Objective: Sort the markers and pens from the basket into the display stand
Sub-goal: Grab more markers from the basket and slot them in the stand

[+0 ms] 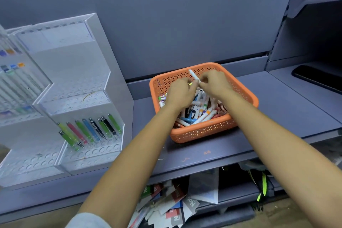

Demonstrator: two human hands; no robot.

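Grey-blue shelf (277, 102) is serving as the carrying surface and is running the full width of the view.

- Orange perforated basket (203, 133) is sitting directly on it, about centre, turned slightly askew, its far corner close to the rear wall.
- Clear tiered display stand (77, 72) is standing on the left end, near the basket but not touching it.
- Faint orange scribbles (206, 152) are showing on the bare board in front of the basket.
- Adjoining section at right is carrying a dark flat object (318, 77), cut off by the frame edge; identity unclear.
- Lower shelf (231, 196) underneath is holding a loose heap of printed papers (172, 207).
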